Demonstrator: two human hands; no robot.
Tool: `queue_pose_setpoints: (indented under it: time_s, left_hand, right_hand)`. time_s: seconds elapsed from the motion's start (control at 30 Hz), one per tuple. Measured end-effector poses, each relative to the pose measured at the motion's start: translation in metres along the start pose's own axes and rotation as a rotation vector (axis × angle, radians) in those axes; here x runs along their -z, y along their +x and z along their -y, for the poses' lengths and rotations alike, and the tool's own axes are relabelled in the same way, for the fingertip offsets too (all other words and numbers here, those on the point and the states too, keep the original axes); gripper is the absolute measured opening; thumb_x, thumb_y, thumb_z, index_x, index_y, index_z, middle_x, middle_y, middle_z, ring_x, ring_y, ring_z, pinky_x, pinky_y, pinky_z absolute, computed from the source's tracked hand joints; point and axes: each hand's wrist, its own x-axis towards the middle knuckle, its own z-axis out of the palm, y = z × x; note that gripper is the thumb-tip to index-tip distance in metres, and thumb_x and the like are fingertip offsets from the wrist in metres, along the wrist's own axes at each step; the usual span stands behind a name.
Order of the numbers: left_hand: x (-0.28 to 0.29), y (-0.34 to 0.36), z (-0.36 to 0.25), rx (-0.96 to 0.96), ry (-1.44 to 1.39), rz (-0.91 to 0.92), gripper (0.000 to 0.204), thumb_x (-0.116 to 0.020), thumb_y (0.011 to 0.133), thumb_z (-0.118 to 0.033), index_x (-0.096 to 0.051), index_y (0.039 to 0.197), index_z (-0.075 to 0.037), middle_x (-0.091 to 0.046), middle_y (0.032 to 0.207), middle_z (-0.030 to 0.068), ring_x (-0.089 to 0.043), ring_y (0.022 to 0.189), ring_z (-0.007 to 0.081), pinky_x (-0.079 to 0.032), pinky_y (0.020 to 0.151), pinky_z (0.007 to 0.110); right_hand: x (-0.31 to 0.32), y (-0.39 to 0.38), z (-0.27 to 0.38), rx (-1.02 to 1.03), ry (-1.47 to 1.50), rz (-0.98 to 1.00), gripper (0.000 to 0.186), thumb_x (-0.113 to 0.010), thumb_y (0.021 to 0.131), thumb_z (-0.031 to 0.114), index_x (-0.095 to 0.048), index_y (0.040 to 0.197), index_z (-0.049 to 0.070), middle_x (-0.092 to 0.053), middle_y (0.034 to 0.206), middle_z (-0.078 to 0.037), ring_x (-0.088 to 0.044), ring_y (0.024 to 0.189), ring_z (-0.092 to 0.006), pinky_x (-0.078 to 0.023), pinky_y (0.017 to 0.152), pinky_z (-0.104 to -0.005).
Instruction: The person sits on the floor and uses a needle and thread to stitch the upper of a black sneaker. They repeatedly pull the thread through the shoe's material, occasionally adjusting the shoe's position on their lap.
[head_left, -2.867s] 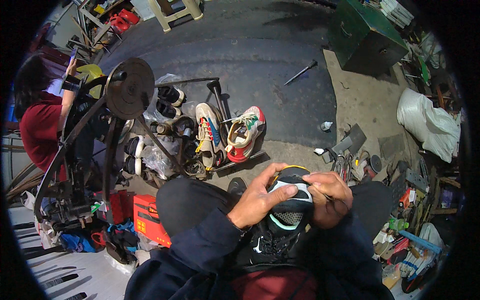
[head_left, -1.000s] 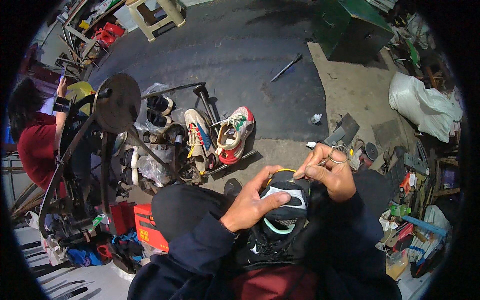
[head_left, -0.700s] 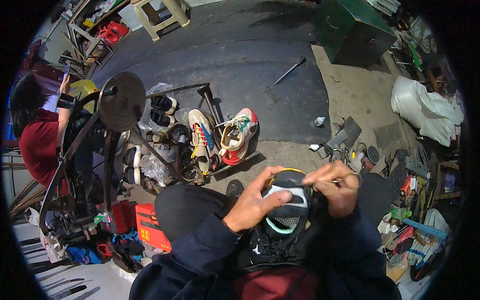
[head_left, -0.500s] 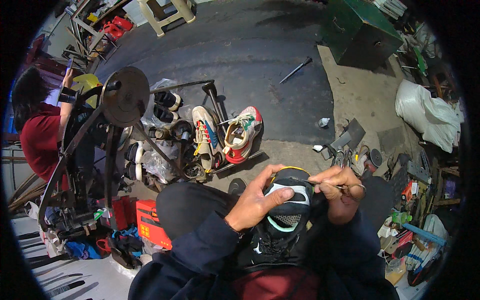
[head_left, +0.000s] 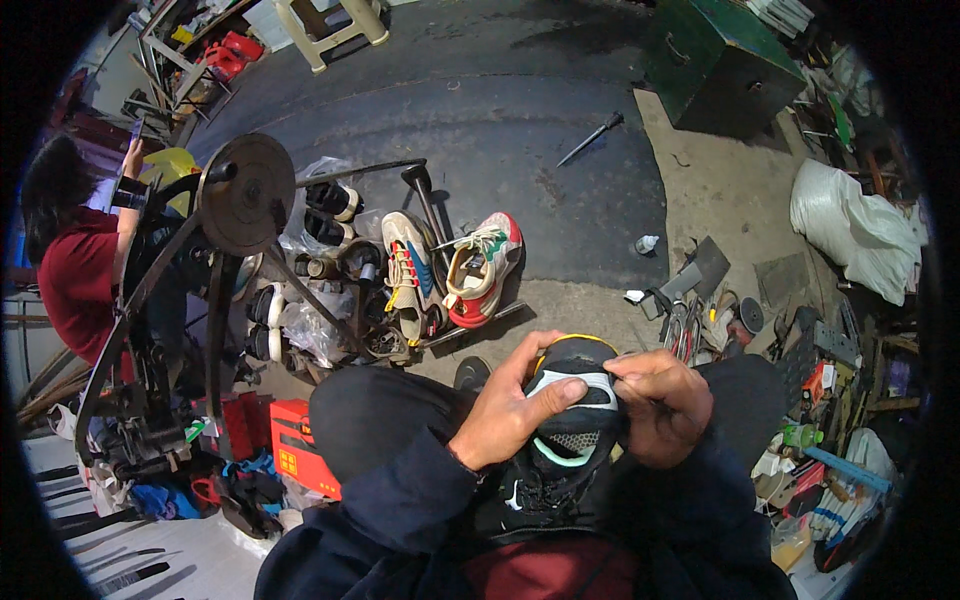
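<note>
At about half past nine from the black shoe (head_left: 587, 420), a person in a dark red shirt (head_left: 80, 285) is holding up a phone (head_left: 137, 131). At ten o'clock a round metal wheel (head_left: 245, 195) is standing on a dark frame, and near nine o'clock a red box (head_left: 300, 450) is lying beside the wearer's left knee. Between ten and eleven o'clock a beige sneaker (head_left: 410, 270) and a red-edged sneaker (head_left: 487, 268) are resting side by side. Touching the shoe at its nine o'clock, the left hand (head_left: 515, 410) is gripping it, the thumb pressing on the pale band across it and the fingers curling round its far left side. The shoe is resting over the lap, between both hands. At twelve o'clock, well apart, a slim rod (head_left: 590, 138) is lying on the dark mat (head_left: 500, 150). Touching the shoe at three o'clock, the right hand (head_left: 665, 405) is staying narrow, its fingertips pinching together at the edge; what is sitting between them I cannot tell. Toward one o'clock a green chest (head_left: 720, 70) is standing, and at two o'clock a white sack (head_left: 855, 230) is slumping.
</note>
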Motion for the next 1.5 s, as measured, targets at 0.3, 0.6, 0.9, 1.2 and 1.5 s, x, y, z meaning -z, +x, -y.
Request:
queue_pose_setpoints:
  time_s: [0.3,0.6,0.9,1.2,1.5]
  left_hand:
    - [-0.001,0.002,0.006,-0.038,0.03,-0.013,0.061,-0.079,0.098,-0.031,-0.051,0.143,-0.001,-0.066,0.125,0.011,-0.061,0.116,0.0159,-0.049,0.101,0.032]
    - [0.004,0.002,0.006,-0.019,-0.029,-0.014,0.058,-0.078,0.099,-0.029,-0.051,0.143,-0.002,-0.066,0.124,0.0101,-0.062,0.115,0.0163,-0.05,0.1,0.032]
    - [0.0,0.002,0.006,-0.032,0.008,-0.009,0.058,-0.078,0.099,-0.031,-0.052,0.142,-0.002,-0.068,0.123,0.0094,-0.063,0.114,0.0165,-0.05,0.1,0.032]
    - [-0.007,0.005,0.006,-0.041,0.064,0.0,0.057,-0.078,0.099,-0.034,-0.054,0.139,-0.002,-0.069,0.122,0.0101,-0.064,0.112,0.0162,-0.05,0.099,0.031]
    - [-0.003,-0.001,0.005,-0.05,0.072,-0.048,0.048,-0.075,0.101,-0.028,-0.055,0.136,-0.002,-0.068,0.119,0.0063,-0.062,0.109,0.0114,-0.049,0.096,0.028]
  right_hand:
    - [-0.011,-0.006,-0.008,0.065,-0.036,-0.073,0.015,-0.076,0.09,0.002,-0.065,0.1,0.004,-0.077,0.095,-0.023,-0.075,0.072,-0.0317,-0.059,0.066,-0.0375]
    - [-0.025,-0.017,-0.004,-0.144,0.124,-0.179,0.018,-0.075,0.087,-0.004,-0.066,0.102,0.002,-0.076,0.101,-0.024,-0.077,0.085,-0.0323,-0.06,0.077,-0.0377]
    - [0.039,0.02,0.053,-0.292,-0.004,0.321,0.041,-0.071,0.083,-0.001,-0.072,0.124,-0.003,-0.073,0.1,-0.019,-0.07,0.076,-0.0268,-0.056,0.07,-0.0318]
    - [0.039,0.037,0.07,-0.123,-0.702,0.55,0.024,-0.065,0.086,0.011,-0.07,0.109,0.003,-0.068,0.078,-0.016,-0.069,0.068,-0.0356,-0.052,0.06,-0.0453]
    - [-0.001,-0.01,0.04,-0.628,-0.071,0.125,0.011,-0.06,0.103,0.0,-0.063,0.113,-0.003,-0.063,0.069,-0.011,-0.058,0.06,-0.0103,-0.042,0.055,-0.0287]
